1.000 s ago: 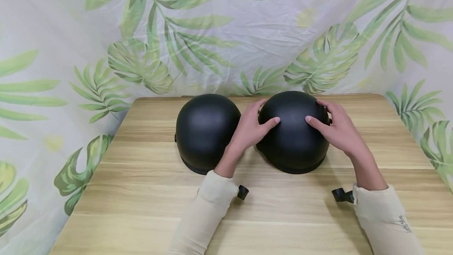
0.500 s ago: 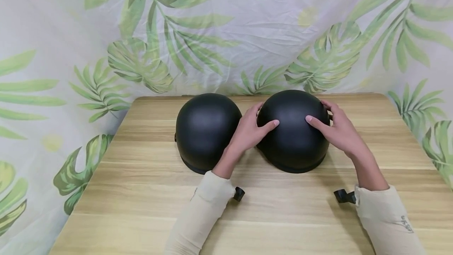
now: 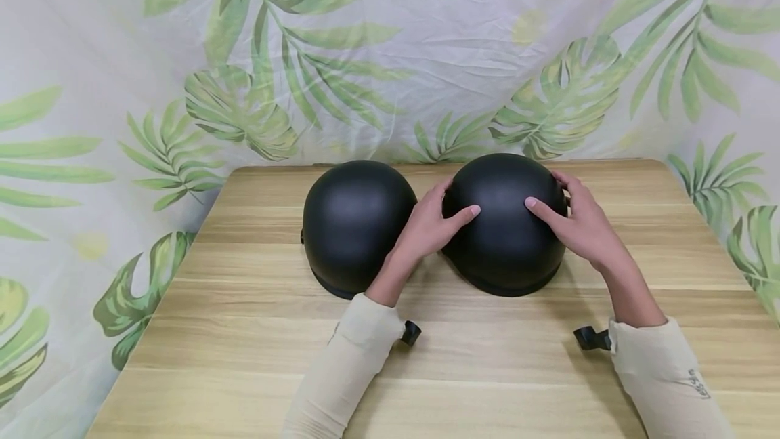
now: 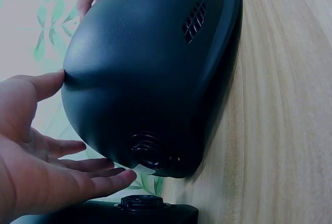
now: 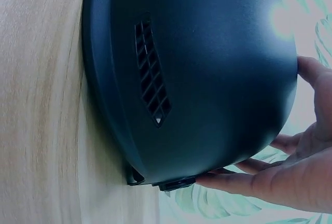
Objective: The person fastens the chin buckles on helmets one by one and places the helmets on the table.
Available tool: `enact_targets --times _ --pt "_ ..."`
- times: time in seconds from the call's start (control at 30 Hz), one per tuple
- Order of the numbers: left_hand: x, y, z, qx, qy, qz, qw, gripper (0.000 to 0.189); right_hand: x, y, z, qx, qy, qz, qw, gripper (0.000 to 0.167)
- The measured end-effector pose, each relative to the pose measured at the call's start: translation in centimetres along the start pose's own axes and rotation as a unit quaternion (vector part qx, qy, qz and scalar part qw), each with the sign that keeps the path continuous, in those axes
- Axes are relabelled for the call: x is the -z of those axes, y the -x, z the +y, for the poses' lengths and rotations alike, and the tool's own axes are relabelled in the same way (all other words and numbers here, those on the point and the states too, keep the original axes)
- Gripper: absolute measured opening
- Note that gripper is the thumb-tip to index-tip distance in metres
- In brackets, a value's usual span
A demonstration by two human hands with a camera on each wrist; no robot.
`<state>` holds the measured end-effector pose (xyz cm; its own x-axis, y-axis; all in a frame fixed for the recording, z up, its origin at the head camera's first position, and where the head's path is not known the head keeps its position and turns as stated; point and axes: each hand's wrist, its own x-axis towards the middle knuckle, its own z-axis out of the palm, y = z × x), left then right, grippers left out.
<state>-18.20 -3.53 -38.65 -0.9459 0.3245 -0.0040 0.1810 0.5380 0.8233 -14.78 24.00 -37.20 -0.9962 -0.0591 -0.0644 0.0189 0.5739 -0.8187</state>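
Two black helmets stand dome up, side by side on a wooden table. Both hands are on the right helmet (image 3: 502,249). My left hand (image 3: 429,219) holds its left side, thumb on the dome and fingers spread along the flank. On the opposite side, my right hand (image 3: 575,219) has its thumb on the dome and its fingers around the edge. Beside my left wrist is the left helmet (image 3: 353,222), partly covered by that forearm. The left wrist view shows a round side fitting (image 4: 148,151) near the fingertips; the right wrist view shows a latticed vent (image 5: 150,73).
The wooden table (image 3: 244,358) reaches back to a leaf-printed cloth (image 3: 341,53) hanging behind it. A small gap separates the helmets at their bases. Small black mounts (image 3: 591,338) stick out from both sleeves.
The right helmet has shifted very slightly toward the back, with both hands staying on it. My left forearm has moved a little to the left. The left helmet stays in place.
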Motion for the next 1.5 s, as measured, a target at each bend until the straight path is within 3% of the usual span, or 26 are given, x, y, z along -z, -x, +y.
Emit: enact_targets --times 0.27,0.53,0.8,1.2,1.5 --pt "-0.2 -0.1 -0.1 -0.004 0.008 0.01 0.9999 0.081 -0.1 0.4 -0.1 0.001 0.009 0.018 0.9998 0.093" --pt "-0.9 0.1 -0.2 -0.012 0.017 0.036 0.9992 0.078 0.0 0.4 -0.3 -0.027 0.011 0.027 0.9992 0.096" --pt "-1.0 0.6 0.7 -0.025 0.026 0.049 0.9982 0.08 0.3 0.4 -0.3 -0.043 0.008 0.027 0.9987 0.102" --pt "-0.3 1.1 1.6 -0.064 0.015 0.042 0.997 0.083 1.3 0.5 0.2 -0.055 -0.061 0.015 0.9965 0.096" --pt "0.3 1.3 1.8 -0.083 0.017 0.056 0.9948 0.081 1.2 0.3 0.1 -0.048 -0.086 -0.003 0.9952 0.088"
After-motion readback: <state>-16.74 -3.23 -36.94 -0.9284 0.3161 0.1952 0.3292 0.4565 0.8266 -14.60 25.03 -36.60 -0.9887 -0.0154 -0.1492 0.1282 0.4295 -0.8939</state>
